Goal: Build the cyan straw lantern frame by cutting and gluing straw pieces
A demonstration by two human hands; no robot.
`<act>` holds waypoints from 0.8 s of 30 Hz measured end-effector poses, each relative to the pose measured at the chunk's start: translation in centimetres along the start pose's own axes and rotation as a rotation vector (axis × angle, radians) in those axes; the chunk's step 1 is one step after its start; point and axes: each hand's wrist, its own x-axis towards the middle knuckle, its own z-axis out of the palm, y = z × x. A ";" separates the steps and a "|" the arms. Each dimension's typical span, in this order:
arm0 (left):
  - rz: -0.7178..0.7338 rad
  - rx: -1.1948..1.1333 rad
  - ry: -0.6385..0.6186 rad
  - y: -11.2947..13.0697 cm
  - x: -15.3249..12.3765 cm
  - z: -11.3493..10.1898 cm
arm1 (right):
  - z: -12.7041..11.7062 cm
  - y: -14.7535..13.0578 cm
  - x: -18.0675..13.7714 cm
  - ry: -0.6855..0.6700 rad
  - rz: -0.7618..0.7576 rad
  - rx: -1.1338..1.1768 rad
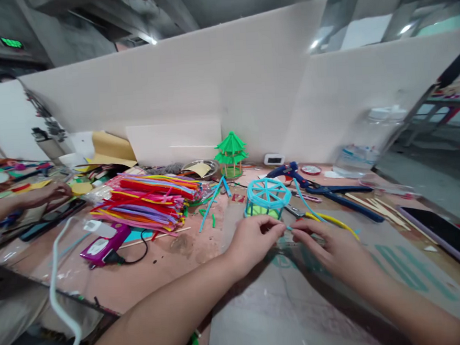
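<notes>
My left hand (254,243) and my right hand (327,243) face each other close together above the work mat. Their fingertips are closed in a pinch on a short piece of blue pipe cleaner (288,228), mostly hidden by the fingers. Right behind them stands a small round blue frame (268,192) with a spoked wheel top and a green base. Yellow-handled pliers (336,223) lie just beyond my right hand, with a loose blue strip (309,204) across them.
A heap of coloured pipe cleaners (149,202) lies left, beside a purple glue gun (105,247). Further back stand a green pagoda model (232,154) and a blue glue gun (288,171). Blue-handled cutters (346,198), a phone (447,233) and a plastic jug (360,142) are right. Another person's hand (54,194) works far left.
</notes>
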 end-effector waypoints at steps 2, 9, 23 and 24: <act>0.016 -0.014 0.020 0.0 0.2 -0.3 | 0.0 0.2 0.3 0.022 -0.011 -0.021; 0.059 -0.038 0.049 0.3 0.5 -0.9 | -0.7 0.0 2.2 -0.024 -0.082 -0.048; 0.119 0.061 0.044 -0.7 0.5 -0.7 | 0.3 1.6 1.9 0.006 -0.065 -0.011; 0.119 0.079 0.038 -0.7 0.5 -0.7 | 0.2 1.6 1.8 0.008 -0.058 0.003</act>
